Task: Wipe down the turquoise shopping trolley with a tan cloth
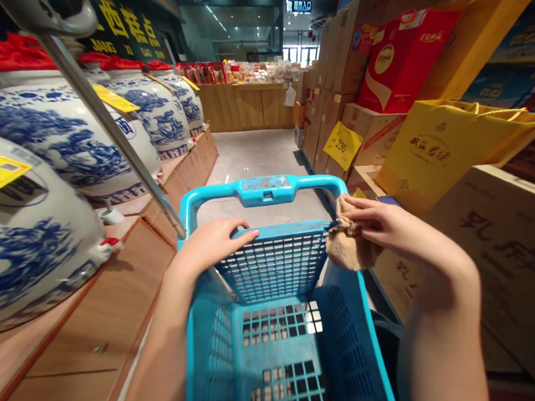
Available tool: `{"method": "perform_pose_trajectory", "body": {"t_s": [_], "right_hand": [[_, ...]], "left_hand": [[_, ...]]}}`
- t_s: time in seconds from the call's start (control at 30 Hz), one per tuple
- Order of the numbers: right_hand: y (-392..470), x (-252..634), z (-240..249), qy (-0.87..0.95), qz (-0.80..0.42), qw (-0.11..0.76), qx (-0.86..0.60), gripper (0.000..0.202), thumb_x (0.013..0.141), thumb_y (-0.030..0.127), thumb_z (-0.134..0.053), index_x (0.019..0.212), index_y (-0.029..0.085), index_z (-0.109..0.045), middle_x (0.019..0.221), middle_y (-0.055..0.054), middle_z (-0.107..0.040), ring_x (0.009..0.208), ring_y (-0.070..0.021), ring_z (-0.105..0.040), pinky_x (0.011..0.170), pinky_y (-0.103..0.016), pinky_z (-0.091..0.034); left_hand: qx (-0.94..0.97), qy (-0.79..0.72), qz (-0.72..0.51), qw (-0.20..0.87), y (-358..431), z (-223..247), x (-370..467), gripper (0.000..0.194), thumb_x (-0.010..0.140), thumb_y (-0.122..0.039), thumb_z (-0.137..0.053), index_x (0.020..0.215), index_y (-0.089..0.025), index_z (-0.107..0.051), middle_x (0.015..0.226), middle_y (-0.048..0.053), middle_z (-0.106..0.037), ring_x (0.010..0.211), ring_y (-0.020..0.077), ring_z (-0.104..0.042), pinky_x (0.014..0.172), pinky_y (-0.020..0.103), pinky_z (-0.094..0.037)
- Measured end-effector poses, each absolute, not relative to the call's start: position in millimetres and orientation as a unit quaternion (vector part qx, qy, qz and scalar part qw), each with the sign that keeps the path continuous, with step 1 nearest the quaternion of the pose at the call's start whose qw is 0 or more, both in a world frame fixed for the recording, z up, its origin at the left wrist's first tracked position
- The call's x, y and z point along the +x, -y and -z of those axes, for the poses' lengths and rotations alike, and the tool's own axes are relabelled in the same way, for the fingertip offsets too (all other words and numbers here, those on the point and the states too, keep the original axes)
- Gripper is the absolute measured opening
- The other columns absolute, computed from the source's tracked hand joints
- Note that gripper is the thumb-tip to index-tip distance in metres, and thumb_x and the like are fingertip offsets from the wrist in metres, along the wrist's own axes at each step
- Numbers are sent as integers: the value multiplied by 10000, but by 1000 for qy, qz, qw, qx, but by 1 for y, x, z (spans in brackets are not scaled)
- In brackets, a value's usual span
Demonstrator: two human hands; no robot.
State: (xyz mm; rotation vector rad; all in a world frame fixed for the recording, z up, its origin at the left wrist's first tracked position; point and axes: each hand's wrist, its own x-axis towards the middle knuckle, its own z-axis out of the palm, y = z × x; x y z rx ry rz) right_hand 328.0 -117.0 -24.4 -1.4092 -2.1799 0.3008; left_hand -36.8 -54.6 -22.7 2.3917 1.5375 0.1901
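A blue plastic basket (278, 339) with grid walls and a raised blue handle (268, 188) fills the lower middle; nothing lies inside it. My left hand (223, 240) rests on the basket's far left rim, thumb and fingers hooked over the edge. At the far right corner, my right hand (374, 221) is closed on a crumpled tan cloth (350, 247), which hangs over the rim beside the handle's right end.
Blue-and-white porcelain jars (60, 130) stand on a wooden ledge (87, 299) at left, behind a slanting metal pole (114, 132). Cardboard boxes (338, 54), a red gift bag (400, 64) and a yellow bag (445, 144) line the right. A goods counter (249, 107) stands ahead beyond the grey floor.
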Motion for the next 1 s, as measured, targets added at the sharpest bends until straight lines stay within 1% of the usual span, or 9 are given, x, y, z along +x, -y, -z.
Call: {"method": "perform_pose_trajectory", "body": {"t_s": [0.13, 0.33, 0.43, 0.53, 0.6, 0.63, 0.7, 0.83, 1.0], "right_hand": [[127, 335, 18, 817, -160, 247, -496, 379, 869, 176, -632, 1146, 293, -863, 1504, 4, -714, 1381, -321, -694, 1110, -399, -614], [93, 306, 33, 739, -34, 361, -568, 463, 921, 149, -547, 1304, 210, -798, 1621, -86, -606, 1503, -311, -587, 1238, -455, -500], [98, 303, 30, 754, -24, 322, -573, 402, 897, 128, -557, 1173, 213, -836, 1558, -83, -669, 1403, -310, -676, 1123, -402, -576], [120, 308, 18, 802, -59, 225, -551, 363, 813, 58, -573, 950, 247, -850, 1285, -11, -827, 1098, -248, -811, 926, -302, -625], [132, 308, 11, 816, -68, 191, -540, 358, 793, 31, -570, 873, 255, -837, 1155, 18, -857, 990, -218, -818, 887, -274, -621], [134, 307, 10, 818, -64, 190, -540, 356, 802, 27, -567, 862, 253, -834, 1150, 18, -858, 990, -216, -817, 897, -274, -620], [131, 298, 12, 808, -36, 212, -549, 370, 841, 28, -550, 916, 243, -842, 1260, -7, -832, 1067, -234, -810, 956, -300, -620], [108, 265, 32, 774, 15, 309, -552, 468, 894, 33, -519, 1188, 230, -825, 1543, -66, -681, 1340, -287, -716, 1131, -410, -582], [96, 235, 49, 831, -84, 307, -456, 521, 936, 73, -505, 1360, 257, -745, 1581, -70, -648, 1442, -270, -642, 1206, -500, -535]], "left_hand": [[832, -530, -66, 152, 53, 24, -38, 648, 937, -744, -393, 1077, -238, -774, 1182, 103, -825, 1152, 366, -746, 990, 454, -540], [824, -547, -54, 138, 54, 22, -39, 672, 924, -754, -385, 1111, -241, -778, 1131, 103, -830, 1075, 365, -760, 935, 451, -545], [824, -548, -53, 137, 55, 21, -39, 676, 928, -755, -381, 1115, -241, -779, 1132, 99, -829, 1065, 362, -761, 930, 443, -545], [823, -548, -57, 136, 56, 22, -40, 678, 932, -760, -388, 1126, -242, -781, 1139, 94, -828, 1055, 357, -761, 938, 439, -545], [824, -547, -56, 133, 56, 22, -40, 670, 936, -757, -390, 1122, -247, -784, 1134, 90, -830, 1048, 353, -760, 949, 439, -544], [826, -546, -55, 131, 56, 22, -40, 666, 938, -753, -390, 1120, -248, -784, 1134, 88, -830, 1049, 352, -760, 954, 438, -544], [828, -544, -54, 128, 55, 22, -40, 661, 939, -750, -392, 1115, -250, -786, 1141, 87, -831, 1058, 350, -758, 958, 434, -546], [832, -537, -57, 126, 56, 21, -38, 667, 917, -781, -442, 1126, -252, -790, 1156, 82, -832, 1085, 350, -755, 966, 423, -554], [836, -531, -63, 126, 56, 23, -38, 682, 889, -796, -529, 1180, -238, -793, 1185, 100, -830, 1108, 375, -760, 1009, 462, -562]]}}
